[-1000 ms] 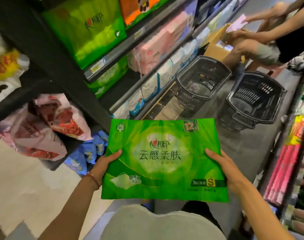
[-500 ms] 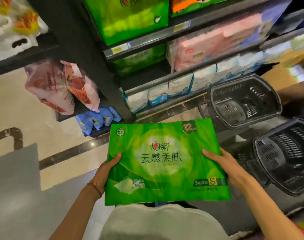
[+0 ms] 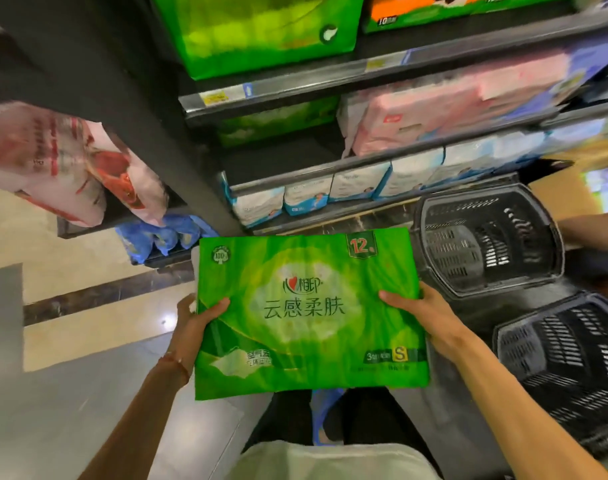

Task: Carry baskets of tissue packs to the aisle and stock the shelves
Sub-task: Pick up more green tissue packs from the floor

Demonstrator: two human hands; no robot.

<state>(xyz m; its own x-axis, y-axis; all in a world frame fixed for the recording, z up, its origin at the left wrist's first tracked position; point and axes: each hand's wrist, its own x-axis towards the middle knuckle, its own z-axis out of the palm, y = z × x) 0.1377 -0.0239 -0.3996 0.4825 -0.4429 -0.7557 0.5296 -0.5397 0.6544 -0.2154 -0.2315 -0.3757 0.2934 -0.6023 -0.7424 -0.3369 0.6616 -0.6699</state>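
A large green tissue pack (image 3: 306, 313) with dark print lies flat in front of my waist, held by both hands. My left hand (image 3: 195, 323) grips its left edge, thumb on top. My right hand (image 3: 423, 313) grips the right edge, thumb on the face. Ahead stands the dark shelf unit (image 3: 295, 88) with another green pack (image 3: 261, 32) on an upper level, a darker green pack (image 3: 274, 123) below it and pink packs (image 3: 451, 105) to the right. Two black plastic baskets (image 3: 486, 237) (image 3: 565, 362) sit on the floor at my right; they look empty.
Small white-and-blue packs (image 3: 309, 197) line the lowest shelf. Pink-red bags (image 3: 60, 161) and blue packs (image 3: 164, 237) fill the end shelf at left. A cardboard box (image 3: 565, 188) and another person's arm (image 3: 593, 226) are at far right. Tiled floor (image 3: 70, 375) spreads left.
My view has swung left and toward the shelves, so the baskets slid to the right and the shelf front fills more of the picture. Both hands keep the same hold on the pack.
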